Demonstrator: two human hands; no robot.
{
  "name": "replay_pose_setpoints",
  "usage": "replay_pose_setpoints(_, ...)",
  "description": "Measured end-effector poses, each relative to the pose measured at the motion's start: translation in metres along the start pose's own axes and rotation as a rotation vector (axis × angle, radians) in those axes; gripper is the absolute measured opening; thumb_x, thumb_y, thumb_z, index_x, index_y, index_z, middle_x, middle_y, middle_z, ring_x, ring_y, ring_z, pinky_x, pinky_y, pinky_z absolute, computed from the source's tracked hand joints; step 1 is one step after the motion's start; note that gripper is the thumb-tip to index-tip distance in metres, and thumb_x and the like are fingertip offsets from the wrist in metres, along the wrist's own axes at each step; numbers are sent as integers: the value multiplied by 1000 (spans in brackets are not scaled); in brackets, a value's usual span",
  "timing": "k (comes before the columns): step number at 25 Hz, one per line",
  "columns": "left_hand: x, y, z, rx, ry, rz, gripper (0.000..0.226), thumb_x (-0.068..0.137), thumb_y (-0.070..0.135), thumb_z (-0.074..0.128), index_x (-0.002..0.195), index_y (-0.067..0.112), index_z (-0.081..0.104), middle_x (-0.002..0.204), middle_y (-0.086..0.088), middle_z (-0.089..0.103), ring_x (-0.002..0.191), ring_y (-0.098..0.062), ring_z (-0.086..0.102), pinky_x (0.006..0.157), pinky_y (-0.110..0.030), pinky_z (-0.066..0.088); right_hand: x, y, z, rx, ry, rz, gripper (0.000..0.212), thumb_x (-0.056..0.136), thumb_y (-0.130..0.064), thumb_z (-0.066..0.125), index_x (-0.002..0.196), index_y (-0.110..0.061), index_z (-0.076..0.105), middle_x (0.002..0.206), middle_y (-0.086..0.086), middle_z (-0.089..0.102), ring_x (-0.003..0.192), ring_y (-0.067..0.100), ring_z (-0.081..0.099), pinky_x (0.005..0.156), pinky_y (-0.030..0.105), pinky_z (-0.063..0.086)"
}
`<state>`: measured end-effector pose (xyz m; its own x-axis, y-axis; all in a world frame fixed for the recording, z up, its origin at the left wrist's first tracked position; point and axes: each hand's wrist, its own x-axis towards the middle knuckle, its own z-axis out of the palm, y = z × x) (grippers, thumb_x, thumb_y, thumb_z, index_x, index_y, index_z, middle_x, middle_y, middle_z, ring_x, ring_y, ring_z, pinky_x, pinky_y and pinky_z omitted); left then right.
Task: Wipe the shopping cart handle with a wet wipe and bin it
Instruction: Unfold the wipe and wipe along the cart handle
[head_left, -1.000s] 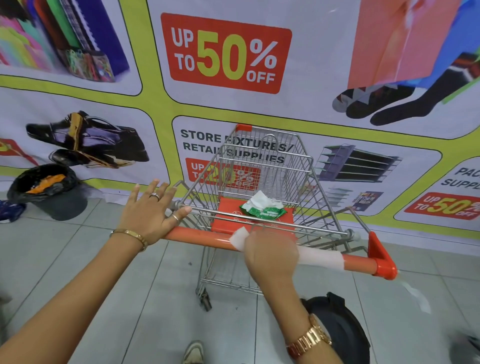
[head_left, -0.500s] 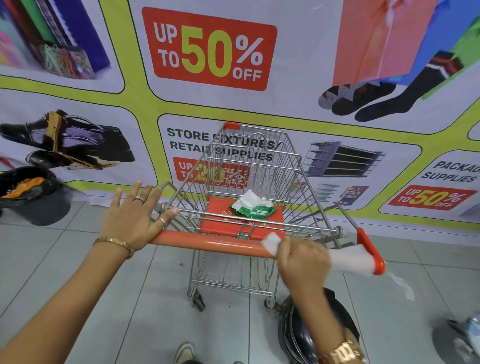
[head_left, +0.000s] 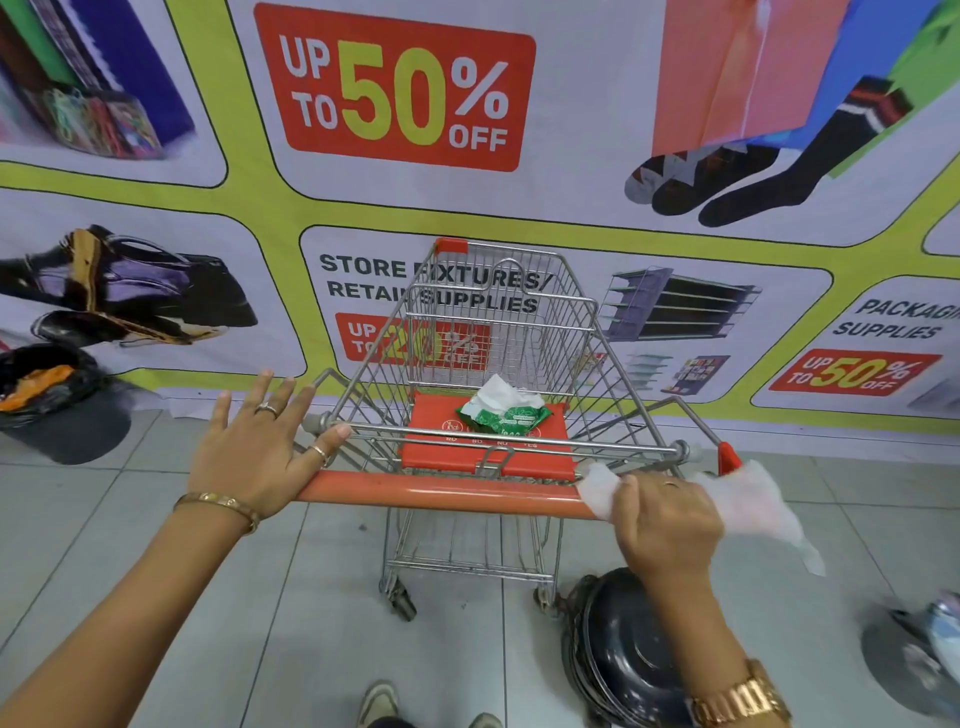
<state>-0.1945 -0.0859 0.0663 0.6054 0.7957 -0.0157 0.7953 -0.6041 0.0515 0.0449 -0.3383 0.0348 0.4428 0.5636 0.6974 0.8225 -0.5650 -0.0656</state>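
Note:
A small wire shopping cart stands in front of me with an orange handle across its near side. My right hand is wrapped around the handle's right end, shut on a white wet wipe that trails to the right. My left hand rests flat on the handle's left end, palm down with fingers spread, holding nothing. A green wipe packet with a wipe sticking out lies on the cart's red child seat. A black bin lined with a black bag stands at the far left by the wall.
A large printed banner covers the wall behind the cart. A dark round lid-like object lies on the tiled floor below my right wrist. Another grey object sits at the right edge. My shoes show at the bottom.
My right hand has slid the wipe along the handle from its middle to its right end. The left hand stays flat on the left end.

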Motion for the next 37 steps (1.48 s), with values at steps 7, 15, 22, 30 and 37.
replay_pose_setpoints(7, 3, 0, 3, -19, 2, -1, 126, 44, 88, -22, 144, 26, 22, 155, -4, 26, 146, -23, 7, 117, -50, 6, 0, -91, 18, 35, 0, -1, 35, 80, -21, 45, 48, -12, 57, 40, 5, 53, 38, 23, 49, 43, 25, 41)
replay_pose_setpoints(15, 5, -4, -3, 3, -11, 12, 129, 42, 87, -25, 144, 26, 25, 154, -4, 26, 146, -23, 8, 117, -51, 7, -2, -31, 16, -28, 103, -165, 55, 96, -24, 28, 52, -13, 60, 46, 5, 58, 38, 22, 49, 46, 30, 37)
replay_pose_setpoints(22, 4, 1, -1, -35, -4, -1, 116, 52, 86, -10, 143, 24, 29, 153, -6, 30, 146, -25, 10, 116, -52, 9, -1, -22, 15, 1, 99, 132, 40, 83, -16, 38, 46, -9, 54, 41, 7, 54, 38, 25, 46, 50, 28, 36)
replay_pose_setpoints(30, 4, 3, 3, -33, 4, 16, 106, 59, 80, -5, 142, 26, 31, 153, -4, 29, 146, -23, 9, 116, -52, 8, 13, -150, 24, 96, -46, -30, 34, 76, -24, 51, 43, -17, 52, 36, 0, 50, 36, 21, 45, 44, 23, 35)
replay_pose_setpoints(37, 3, -3, -2, -51, -15, 5, 103, 60, 77, -2, 142, 25, 30, 154, -3, 29, 146, -22, 8, 117, -50, 6, 0, -59, 13, 30, -43, -94, 55, 94, -22, 24, 51, -12, 57, 44, 5, 55, 37, 22, 48, 42, 25, 40)
